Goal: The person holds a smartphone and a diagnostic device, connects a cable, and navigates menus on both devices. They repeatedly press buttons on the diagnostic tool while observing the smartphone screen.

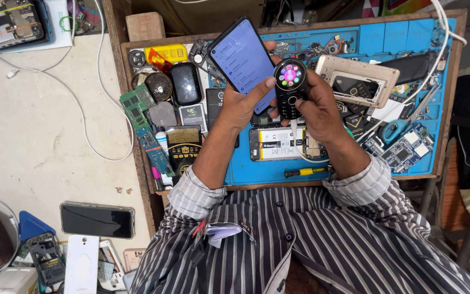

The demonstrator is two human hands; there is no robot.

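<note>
Far left: a black flat smartphone with a dark screen [97, 220] is lying alone on the pale worktop, well apart from the tray, and a thin white cable [82, 117] is looping across that surface.

Tray's left end: green circuit boards [137, 103] and a glossy black oval case [185, 83] are crowding the wooden-rimmed tray [131, 125], leaving little room to set anything down there.

Left hand: the left hand [241, 106] is gripping a large dark-framed smartphone with a lit blue-white screen [243, 56], fingers wrapped behind it and the thumb resting on the lower glass; the phone is tilting up above the tray.

Doing it well: I'd judge the thumb should be pressing lightly while the fingers behind keep the phone steady.

Right hand: the right hand [316, 106] is closing around a small black oval keypad phone with a round colourful display [290, 87], held just beside the big phone, a white cord trailing from its base.

Below the hands: an opened phone showing its white battery [278, 144] is lying on the blue work mat [257, 169], beside a yellow-handled screwdriver [305, 172].

Right end: a beige phone frame [356, 80], blue-handled scissors [401, 126] and loose boards are filling the mat up to the tray's rim.

Open room: the freest space is the air above the mat's near strip.
</note>
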